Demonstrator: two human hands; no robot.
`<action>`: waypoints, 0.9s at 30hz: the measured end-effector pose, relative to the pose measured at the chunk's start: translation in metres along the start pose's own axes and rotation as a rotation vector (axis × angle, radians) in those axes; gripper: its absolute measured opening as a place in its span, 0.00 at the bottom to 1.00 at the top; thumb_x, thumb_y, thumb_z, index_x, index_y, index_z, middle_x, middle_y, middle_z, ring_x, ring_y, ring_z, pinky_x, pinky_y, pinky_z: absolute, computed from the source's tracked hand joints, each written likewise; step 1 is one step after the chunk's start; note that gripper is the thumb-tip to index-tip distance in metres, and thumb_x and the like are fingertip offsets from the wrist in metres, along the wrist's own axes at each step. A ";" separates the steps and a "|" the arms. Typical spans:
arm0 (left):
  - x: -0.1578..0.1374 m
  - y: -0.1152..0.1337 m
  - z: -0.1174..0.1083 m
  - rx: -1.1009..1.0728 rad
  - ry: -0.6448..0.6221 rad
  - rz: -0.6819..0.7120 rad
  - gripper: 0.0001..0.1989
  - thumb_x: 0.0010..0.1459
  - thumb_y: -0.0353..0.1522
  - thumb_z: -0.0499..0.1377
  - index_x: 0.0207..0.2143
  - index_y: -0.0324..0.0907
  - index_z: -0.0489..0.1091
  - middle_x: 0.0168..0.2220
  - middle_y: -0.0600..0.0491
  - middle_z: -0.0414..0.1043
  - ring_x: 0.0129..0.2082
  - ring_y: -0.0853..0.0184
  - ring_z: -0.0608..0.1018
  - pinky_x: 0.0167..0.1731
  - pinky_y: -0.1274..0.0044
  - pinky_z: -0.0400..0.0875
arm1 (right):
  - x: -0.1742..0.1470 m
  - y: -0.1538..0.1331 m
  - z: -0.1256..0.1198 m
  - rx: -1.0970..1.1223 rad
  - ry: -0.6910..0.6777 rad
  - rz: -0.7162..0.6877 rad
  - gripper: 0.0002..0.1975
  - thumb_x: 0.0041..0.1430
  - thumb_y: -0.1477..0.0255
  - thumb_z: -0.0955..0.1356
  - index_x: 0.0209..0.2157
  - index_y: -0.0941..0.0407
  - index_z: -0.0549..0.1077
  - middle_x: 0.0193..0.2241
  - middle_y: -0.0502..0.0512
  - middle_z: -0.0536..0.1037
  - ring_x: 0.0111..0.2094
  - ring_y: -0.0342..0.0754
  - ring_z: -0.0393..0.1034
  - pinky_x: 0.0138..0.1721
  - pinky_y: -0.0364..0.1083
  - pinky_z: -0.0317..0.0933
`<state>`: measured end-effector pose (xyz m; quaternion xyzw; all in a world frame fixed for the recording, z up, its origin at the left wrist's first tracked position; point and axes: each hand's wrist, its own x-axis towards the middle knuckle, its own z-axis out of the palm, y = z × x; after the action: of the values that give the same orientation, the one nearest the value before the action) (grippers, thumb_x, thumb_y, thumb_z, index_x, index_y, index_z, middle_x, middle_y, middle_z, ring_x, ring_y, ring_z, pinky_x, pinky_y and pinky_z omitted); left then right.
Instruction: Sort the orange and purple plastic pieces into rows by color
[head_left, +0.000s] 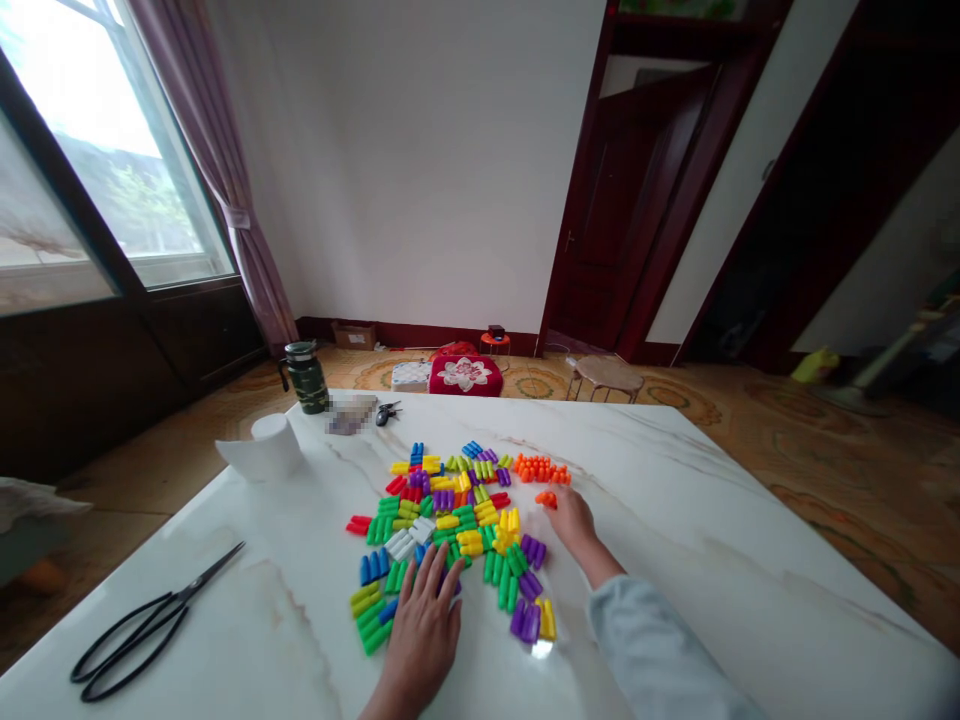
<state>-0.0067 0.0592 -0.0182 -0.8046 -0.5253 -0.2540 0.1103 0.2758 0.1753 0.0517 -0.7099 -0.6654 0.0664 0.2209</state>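
My left hand (426,620) lies with its fingers spread over the near part of a pile of colourful plastic building pieces (446,521), touching some of them. To the right, my right hand (571,522) has its fingers closed on an orange piece (547,499) just above or on the table. A cluster of orange pieces (541,469) sits right behind that hand. Green pieces (504,581) and purple pieces (526,621) lie between my two hands. Pale grey pieces (409,538) show just beyond my left fingertips.
On the white marble-patterned table (675,520), black-handled scissors (154,625) lie at the left. A paper roll (268,446), a dark green flask (307,378) and keys (387,412) stand or lie toward the far left. Beyond the table is a stool (608,374).
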 end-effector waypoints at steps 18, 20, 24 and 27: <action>0.001 0.001 -0.003 0.081 0.046 0.038 0.27 0.61 0.30 0.53 0.63 0.49 0.60 0.66 0.52 0.58 0.65 0.58 0.60 0.63 0.64 0.54 | 0.026 0.033 0.049 0.219 0.228 0.020 0.13 0.50 0.74 0.63 0.35 0.59 0.78 0.36 0.60 0.80 0.37 0.51 0.73 0.42 0.47 0.65; 0.001 0.001 -0.003 0.091 0.051 0.040 0.28 0.61 0.30 0.53 0.63 0.49 0.60 0.66 0.52 0.58 0.65 0.58 0.60 0.62 0.64 0.54 | 0.029 0.032 0.055 0.248 0.286 0.030 0.14 0.50 0.73 0.62 0.35 0.59 0.77 0.35 0.61 0.80 0.37 0.52 0.73 0.43 0.49 0.65; 0.001 0.002 -0.002 0.088 0.062 0.034 0.28 0.60 0.30 0.53 0.63 0.50 0.60 0.66 0.53 0.58 0.65 0.59 0.61 0.62 0.64 0.55 | 0.033 0.029 0.063 0.305 0.386 0.036 0.14 0.50 0.72 0.62 0.35 0.59 0.76 0.34 0.62 0.79 0.35 0.52 0.72 0.42 0.50 0.65; 0.001 0.002 -0.001 0.095 0.063 0.031 0.28 0.60 0.29 0.53 0.63 0.50 0.60 0.66 0.53 0.58 0.65 0.59 0.60 0.61 0.64 0.56 | 0.028 0.029 0.066 0.342 0.447 0.038 0.15 0.53 0.70 0.61 0.37 0.60 0.74 0.34 0.62 0.77 0.33 0.51 0.71 0.39 0.49 0.66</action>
<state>-0.0047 0.0587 -0.0161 -0.7981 -0.5205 -0.2524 0.1687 0.2801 0.2169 -0.0131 -0.6718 -0.5658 0.0235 0.4775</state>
